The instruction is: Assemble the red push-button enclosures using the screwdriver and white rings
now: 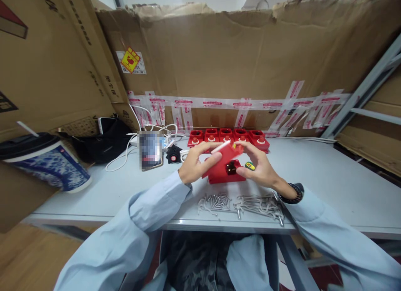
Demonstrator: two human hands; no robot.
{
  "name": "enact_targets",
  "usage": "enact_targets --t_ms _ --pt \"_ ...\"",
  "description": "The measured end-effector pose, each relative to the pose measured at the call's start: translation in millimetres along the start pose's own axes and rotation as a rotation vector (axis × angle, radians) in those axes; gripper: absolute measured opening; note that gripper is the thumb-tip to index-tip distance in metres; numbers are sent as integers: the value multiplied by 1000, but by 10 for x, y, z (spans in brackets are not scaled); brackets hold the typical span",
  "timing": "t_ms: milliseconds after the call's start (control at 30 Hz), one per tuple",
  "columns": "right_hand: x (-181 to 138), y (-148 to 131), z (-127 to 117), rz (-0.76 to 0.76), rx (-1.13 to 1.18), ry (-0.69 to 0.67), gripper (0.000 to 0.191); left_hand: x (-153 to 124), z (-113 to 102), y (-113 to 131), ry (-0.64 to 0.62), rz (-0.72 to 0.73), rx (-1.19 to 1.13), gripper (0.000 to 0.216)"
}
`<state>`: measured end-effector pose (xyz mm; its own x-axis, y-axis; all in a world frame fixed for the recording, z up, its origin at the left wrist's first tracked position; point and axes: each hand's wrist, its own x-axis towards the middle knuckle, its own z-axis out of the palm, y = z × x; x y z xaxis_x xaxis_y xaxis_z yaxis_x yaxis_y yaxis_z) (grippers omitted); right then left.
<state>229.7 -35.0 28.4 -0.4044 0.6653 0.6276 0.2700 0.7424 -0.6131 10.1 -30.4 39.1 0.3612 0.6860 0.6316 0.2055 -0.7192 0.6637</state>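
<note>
My left hand (197, 163) is closed on a tilted red plastic cover (222, 159) with a white edge, thumb on its front face. Just below it, a red plastic box (224, 177) rests on the table, with a black and brass part (231, 168) showing inside. My right hand (258, 168) curves around the right side, fingertips at the cover's upper right end and thumb by the black and brass part. A yellow and green object (249, 165) shows partly behind my right hand. Nearer me lie loose screws (219, 200) and metal rods tangled with white string (260, 205).
Several red boxes with round buttons (226, 138) stand in a row along the cardboard wall (200, 57). To the left are a phone (150, 151), white cables (127, 157), a black knob-like object (173, 154), a black bag (109, 140) and a lidded cup (53, 163).
</note>
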Motion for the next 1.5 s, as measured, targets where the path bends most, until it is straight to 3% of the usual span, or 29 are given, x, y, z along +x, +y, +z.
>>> enact_targets --t_ms 133,333,467,600,700,800,867,933,1033,1167,1233,1333,1500 --pt "-18 -3 47 24 55 10 38 23 11 -29 -189 -350 -483 58" --pt "-21 -48 83 96 121 23 27 43 56 -110 -166 -423 -597 57" --pt "13 2 41 192 271 22 33 29 50 -88 -168 -329 -395 59" --pt "47 40 -8 265 366 -27 45 -3 23 -17 -95 -55 51 47" --pt "50 -12 -10 233 246 -112 54 -12 14 5 -109 95 234 54" --pt "40 -87 2 225 79 -172 58 8 -12 2 -182 157 277 59" --pt "39 -102 -5 221 -11 -161 56 37 -69 -13 -190 178 259 56" --pt "51 -71 -38 201 -85 -65 53 71 -177 -59 -150 180 262 47" --pt "92 50 -134 224 -145 160 47 112 -432 -229 -92 108 451 35" --pt "149 229 -261 316 -109 349 45 128 -839 -552 -236 -136 774 21" --pt "160 280 -284 328 -97 380 44 123 -1023 -646 -332 -238 835 19" --pt "155 305 -270 315 -116 387 43 89 -1210 -643 -380 -354 876 21" --pt "131 302 -229 301 -191 357 43 -36 -1174 -526 -583 -684 811 35"
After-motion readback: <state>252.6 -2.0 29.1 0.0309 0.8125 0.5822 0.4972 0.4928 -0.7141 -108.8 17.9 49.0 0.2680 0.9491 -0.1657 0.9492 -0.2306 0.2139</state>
